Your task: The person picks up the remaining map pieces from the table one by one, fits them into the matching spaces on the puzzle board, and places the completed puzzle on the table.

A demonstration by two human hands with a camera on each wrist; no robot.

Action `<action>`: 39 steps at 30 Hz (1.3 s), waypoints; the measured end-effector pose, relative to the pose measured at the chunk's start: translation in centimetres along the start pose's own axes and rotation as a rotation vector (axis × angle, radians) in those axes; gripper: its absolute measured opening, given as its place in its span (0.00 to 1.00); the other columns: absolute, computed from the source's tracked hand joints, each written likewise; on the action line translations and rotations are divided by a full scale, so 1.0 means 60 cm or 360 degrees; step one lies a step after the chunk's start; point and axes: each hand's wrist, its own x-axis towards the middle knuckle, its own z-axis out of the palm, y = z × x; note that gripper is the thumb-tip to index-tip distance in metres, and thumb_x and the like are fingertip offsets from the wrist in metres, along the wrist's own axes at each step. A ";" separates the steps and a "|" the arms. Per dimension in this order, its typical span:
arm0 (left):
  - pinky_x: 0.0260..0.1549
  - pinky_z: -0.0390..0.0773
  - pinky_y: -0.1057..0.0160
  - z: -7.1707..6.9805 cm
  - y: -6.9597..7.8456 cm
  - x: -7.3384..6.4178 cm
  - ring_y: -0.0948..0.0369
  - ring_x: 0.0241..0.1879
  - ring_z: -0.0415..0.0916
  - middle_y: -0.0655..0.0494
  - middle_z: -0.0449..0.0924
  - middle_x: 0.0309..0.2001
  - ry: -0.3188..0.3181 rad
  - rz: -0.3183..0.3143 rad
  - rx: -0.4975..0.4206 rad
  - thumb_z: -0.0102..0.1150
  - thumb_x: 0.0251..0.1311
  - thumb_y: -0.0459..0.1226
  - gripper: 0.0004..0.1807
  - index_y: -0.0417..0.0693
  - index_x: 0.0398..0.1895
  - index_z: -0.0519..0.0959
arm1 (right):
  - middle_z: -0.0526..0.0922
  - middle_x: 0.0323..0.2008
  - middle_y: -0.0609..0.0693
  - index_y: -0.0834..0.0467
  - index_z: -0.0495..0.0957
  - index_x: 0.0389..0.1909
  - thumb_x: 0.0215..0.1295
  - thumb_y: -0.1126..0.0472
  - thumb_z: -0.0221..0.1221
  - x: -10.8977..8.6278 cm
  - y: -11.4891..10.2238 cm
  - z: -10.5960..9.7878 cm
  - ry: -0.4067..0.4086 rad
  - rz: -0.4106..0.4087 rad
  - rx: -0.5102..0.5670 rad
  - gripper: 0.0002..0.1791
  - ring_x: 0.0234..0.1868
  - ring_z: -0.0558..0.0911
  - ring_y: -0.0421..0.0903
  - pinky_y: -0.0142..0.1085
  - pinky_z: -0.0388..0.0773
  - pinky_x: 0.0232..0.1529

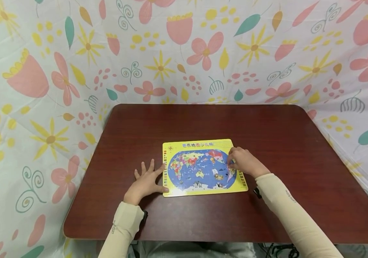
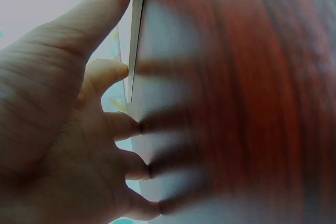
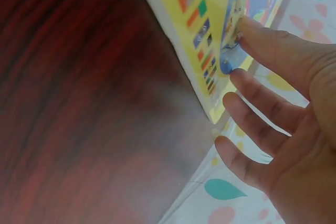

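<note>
A yellow-bordered world map board lies flat on the table, a blue oval map printed in its middle. My left hand is spread at its left side. The left thumb rests at the lower left corner, and the forefinger touches the edge. The other left fingertips rest on the table. My right hand is over the board's right side. Its thumb touches the map's right end, the forefinger close by. I cannot make out a loose piece between them.
The dark red-brown table has rounded corners. A flower-patterned cloth hangs behind it and at both sides. Black cables lie below the front edge, right of the lap.
</note>
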 end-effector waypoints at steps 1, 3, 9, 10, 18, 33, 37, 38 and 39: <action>0.63 0.30 0.23 0.000 0.001 0.001 0.30 0.74 0.21 0.35 0.34 0.80 0.0000 0.0002 0.0004 0.76 0.51 0.54 0.55 0.55 0.80 0.57 | 0.81 0.41 0.51 0.55 0.90 0.32 0.56 0.63 0.75 -0.002 0.002 0.000 0.0009 -0.0007 0.0011 0.04 0.44 0.77 0.53 0.51 0.78 0.47; 0.63 0.30 0.23 0.000 0.002 0.002 0.30 0.74 0.21 0.35 0.34 0.80 -0.0005 0.0006 0.0010 0.76 0.51 0.54 0.55 0.55 0.80 0.57 | 0.81 0.40 0.51 0.56 0.90 0.34 0.57 0.63 0.74 -0.009 0.006 -0.003 0.0024 0.0002 0.0049 0.05 0.44 0.78 0.52 0.50 0.79 0.46; 0.63 0.28 0.23 0.001 -0.002 0.001 0.30 0.73 0.19 0.35 0.33 0.80 -0.0025 -0.0001 -0.0010 0.75 0.52 0.54 0.55 0.54 0.81 0.57 | 0.82 0.42 0.54 0.62 0.88 0.42 0.61 0.67 0.70 -0.039 0.029 -0.022 0.0068 0.0099 0.0092 0.08 0.44 0.81 0.55 0.52 0.80 0.45; 0.63 0.28 0.23 0.001 -0.002 0.001 0.30 0.73 0.19 0.35 0.33 0.80 -0.0029 0.0001 -0.0011 0.75 0.52 0.55 0.55 0.54 0.81 0.57 | 0.82 0.42 0.55 0.62 0.87 0.43 0.62 0.67 0.69 -0.049 0.033 -0.026 0.0074 0.0115 0.0077 0.09 0.45 0.81 0.55 0.52 0.80 0.45; 0.62 0.28 0.22 -0.001 -0.008 -0.001 0.29 0.73 0.19 0.34 0.32 0.79 -0.0059 0.0010 0.0007 0.75 0.53 0.54 0.55 0.53 0.81 0.56 | 0.81 0.39 0.52 0.60 0.86 0.43 0.65 0.64 0.67 -0.136 0.067 -0.046 0.0036 0.0208 0.0074 0.08 0.38 0.81 0.51 0.49 0.79 0.38; 0.61 0.27 0.22 0.000 -0.010 -0.004 0.28 0.73 0.18 0.33 0.32 0.79 -0.0069 0.0029 -0.0012 0.75 0.53 0.55 0.55 0.52 0.81 0.56 | 0.76 0.52 0.62 0.66 0.81 0.52 0.48 0.43 0.78 -0.249 0.093 -0.033 -0.0138 0.0492 0.0202 0.38 0.48 0.78 0.60 0.55 0.77 0.43; 0.61 0.27 0.22 -0.002 -0.011 -0.001 0.28 0.73 0.18 0.33 0.31 0.79 -0.0064 0.0039 -0.0006 0.75 0.53 0.54 0.55 0.52 0.81 0.55 | 0.76 0.51 0.61 0.65 0.82 0.50 0.49 0.47 0.78 -0.256 0.090 -0.028 -0.0098 0.0478 0.0192 0.33 0.47 0.79 0.60 0.54 0.77 0.43; 0.61 0.27 0.22 -0.002 -0.011 0.000 0.28 0.73 0.18 0.33 0.31 0.79 -0.0064 0.0042 -0.0001 0.75 0.53 0.54 0.55 0.52 0.81 0.55 | 0.77 0.50 0.61 0.64 0.83 0.49 0.50 0.48 0.78 -0.257 0.090 -0.026 -0.0085 0.0476 0.0190 0.31 0.47 0.79 0.60 0.54 0.77 0.43; 0.61 0.27 0.22 -0.003 -0.011 0.001 0.28 0.73 0.18 0.33 0.31 0.79 -0.0065 0.0043 0.0005 0.75 0.53 0.54 0.55 0.53 0.81 0.55 | 0.77 0.50 0.61 0.64 0.83 0.49 0.50 0.50 0.78 -0.258 0.089 -0.025 -0.0072 0.0474 0.0191 0.30 0.47 0.79 0.60 0.54 0.77 0.43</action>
